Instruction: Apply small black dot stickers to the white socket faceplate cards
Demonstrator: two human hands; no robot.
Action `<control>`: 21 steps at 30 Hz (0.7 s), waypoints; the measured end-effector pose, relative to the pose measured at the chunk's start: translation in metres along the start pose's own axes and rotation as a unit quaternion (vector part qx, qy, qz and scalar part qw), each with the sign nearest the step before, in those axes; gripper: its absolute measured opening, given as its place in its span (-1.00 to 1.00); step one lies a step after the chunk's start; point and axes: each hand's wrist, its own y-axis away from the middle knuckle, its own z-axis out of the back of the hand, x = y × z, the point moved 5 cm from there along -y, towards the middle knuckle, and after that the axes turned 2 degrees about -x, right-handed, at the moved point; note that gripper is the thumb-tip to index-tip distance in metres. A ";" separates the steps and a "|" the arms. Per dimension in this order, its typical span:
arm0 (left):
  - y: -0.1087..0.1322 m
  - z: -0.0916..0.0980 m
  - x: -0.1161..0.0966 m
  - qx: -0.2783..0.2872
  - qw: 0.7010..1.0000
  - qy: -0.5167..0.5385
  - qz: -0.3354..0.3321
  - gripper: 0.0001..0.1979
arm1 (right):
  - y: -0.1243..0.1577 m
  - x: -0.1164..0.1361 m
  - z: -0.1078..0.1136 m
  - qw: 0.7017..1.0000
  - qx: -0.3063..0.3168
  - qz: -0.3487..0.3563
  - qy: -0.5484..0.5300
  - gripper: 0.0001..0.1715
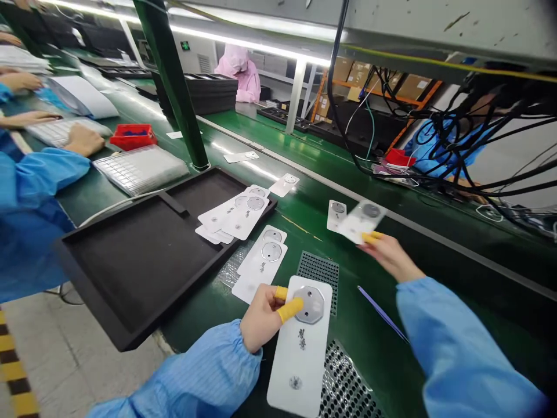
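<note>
In yellow finger cots, my left hand (270,313) pinches a white rectangular panel (302,354) by its left edge, thumb on the octagonal silver plate (310,305). The panel bears dark lettering and a small round mark. Farther off on the right, my right hand (389,253) grips a second, motion-blurred white panel (363,219) by its near edge. That one overlaps another panel (336,215) lying on the green bench. Left of my left hand, two stacked panels (260,268) lie beside the black tray (130,273). Several more panels (235,213) pile across the tray's right edge.
Black perforated sheets (319,273) and purple tweezers (383,313) lie on the bench. A green post (174,87) stands beyond the tray. Dark cables (452,128) hang at right. Co-workers' hands (85,139) are at left, near a red bin (133,138).
</note>
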 end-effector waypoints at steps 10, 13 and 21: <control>0.037 0.055 -0.006 0.038 0.977 -0.211 0.023 -0.67 | 0.097 0.056 -0.248 0.925 0.373 0.032 0.058 -0.77; 0.032 0.057 0.012 0.093 0.955 -0.281 0.024 -0.74 | 0.092 0.040 -0.204 0.924 0.358 0.056 0.121 -0.90; 0.016 0.046 0.024 0.117 0.850 -0.499 -0.122 -0.73 | 0.142 -0.035 0.055 0.895 0.157 0.128 0.397 -0.62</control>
